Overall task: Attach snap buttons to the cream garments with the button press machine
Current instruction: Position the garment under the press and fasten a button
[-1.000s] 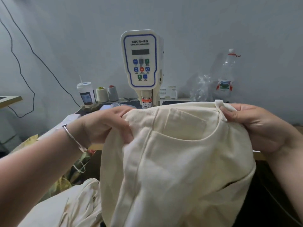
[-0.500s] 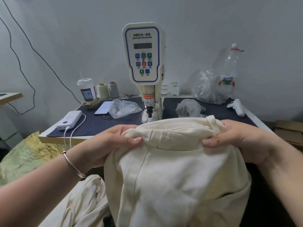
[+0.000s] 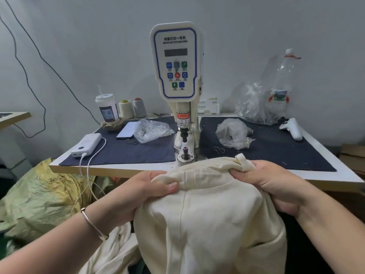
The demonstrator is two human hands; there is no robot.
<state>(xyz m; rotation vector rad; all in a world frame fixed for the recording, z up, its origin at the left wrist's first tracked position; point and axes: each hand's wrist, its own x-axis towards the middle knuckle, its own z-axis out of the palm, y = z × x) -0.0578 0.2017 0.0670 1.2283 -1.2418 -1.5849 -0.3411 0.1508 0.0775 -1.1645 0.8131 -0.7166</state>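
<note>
At the table's near edge, left hand point(image 3: 146, 186) and right hand point(image 3: 268, 182) each pinch the folded top of a cream garment point(image 3: 209, 220); just behind it, the button press machine point(image 3: 176, 76) stands mid-table point(image 3: 110, 170).

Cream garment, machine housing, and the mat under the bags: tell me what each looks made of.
The cream garment, held by the left hand and right hand, looks like matte woven cotton: soft folds, stitched seam. The button press machine housing seems glossy moulded plastic, with rounded edges and a sheen. The dark mat appears to be navy fabric or felt, dull and lint-flecked.
</note>
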